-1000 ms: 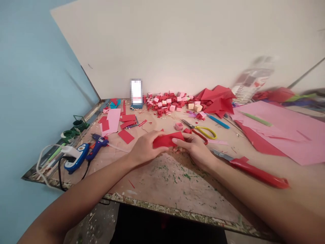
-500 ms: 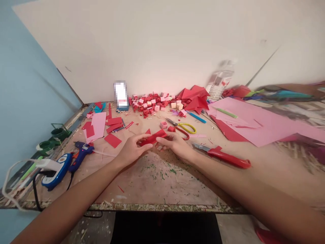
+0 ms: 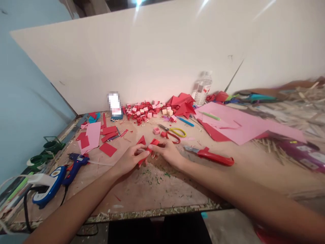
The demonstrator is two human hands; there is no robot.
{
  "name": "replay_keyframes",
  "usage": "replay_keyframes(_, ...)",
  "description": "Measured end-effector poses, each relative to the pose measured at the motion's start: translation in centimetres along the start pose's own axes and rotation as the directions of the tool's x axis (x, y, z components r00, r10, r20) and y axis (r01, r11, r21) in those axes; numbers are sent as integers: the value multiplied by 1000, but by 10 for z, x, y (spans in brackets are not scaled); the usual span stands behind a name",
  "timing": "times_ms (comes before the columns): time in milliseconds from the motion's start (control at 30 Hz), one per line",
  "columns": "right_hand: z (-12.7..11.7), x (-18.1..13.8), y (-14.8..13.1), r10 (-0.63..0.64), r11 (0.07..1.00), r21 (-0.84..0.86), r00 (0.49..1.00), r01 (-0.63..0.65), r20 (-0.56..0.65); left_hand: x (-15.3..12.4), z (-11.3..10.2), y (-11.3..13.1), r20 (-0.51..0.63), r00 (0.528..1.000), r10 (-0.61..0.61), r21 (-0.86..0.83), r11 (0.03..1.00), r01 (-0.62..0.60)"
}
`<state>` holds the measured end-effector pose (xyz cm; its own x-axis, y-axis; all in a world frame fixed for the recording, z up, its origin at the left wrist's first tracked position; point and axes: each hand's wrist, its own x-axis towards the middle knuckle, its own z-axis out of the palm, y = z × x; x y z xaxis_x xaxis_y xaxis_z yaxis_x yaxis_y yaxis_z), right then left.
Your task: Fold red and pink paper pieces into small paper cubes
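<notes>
Between my hands, above the near middle of the table, is a piece of red paper (image 3: 149,148), bent or folded. My left hand (image 3: 130,158) pinches its left part with thumb and fingers. My right hand (image 3: 168,153) grips its right end, thumb on top; the fingertips behind are partly hidden. Just beyond my left fingers stands a red paper point (image 3: 141,140); whether it joins the held piece I cannot tell. A small pink paper box (image 3: 156,130) and scissors with yellow and red handles (image 3: 178,132) lie past my hands. A red utility knife (image 3: 215,156) rests right of my right hand.
A blue glue gun (image 3: 75,166) and a blue power strip (image 3: 52,186) with cables are at left. Folded paper cubes (image 3: 142,112) heap along the wall near a phone (image 3: 115,105). Pink sheets (image 3: 243,130), a plastic bottle (image 3: 203,88) and wood scraps (image 3: 302,112) are at right.
The view has tilted up and shifted right. The red paper, stretched out in a long strip before, now looks shorter and more bent between my hands, both still holding it.
</notes>
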<state>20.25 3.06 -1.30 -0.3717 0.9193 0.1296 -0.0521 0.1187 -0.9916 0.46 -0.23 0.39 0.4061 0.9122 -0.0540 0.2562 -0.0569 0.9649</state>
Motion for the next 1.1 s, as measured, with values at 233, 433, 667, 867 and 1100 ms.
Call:
replay_keyframes(233, -2, -2, 1, 62, 997, 38, 998, -62, -21, 3, -3, -2, -90, 993, 77, 77, 995, -70)
replay_keyframes(433, 0, -2, 0, 81, 996, 55, 990, -75, -113, 4, -9, -2, -139, 982, 128, 188, 977, -100)
replay_keyframes(667, 2, -4, -2, 77, 995, 75, 986, -67, -145, 5, -11, -4, -138, 975, 174, 272, 953, -131)
replay_keyframes(867, 2, -2, -3, 115, 986, 130, 987, -101, -108, 7, -14, -5, -177, 953, 248, 395, 904, -162)
replay_keyframes(1100, 1, -1, -2, 129, 979, 167, 988, -114, -85, 8, -16, -7, -183, 951, 250, 444, 884, -147)
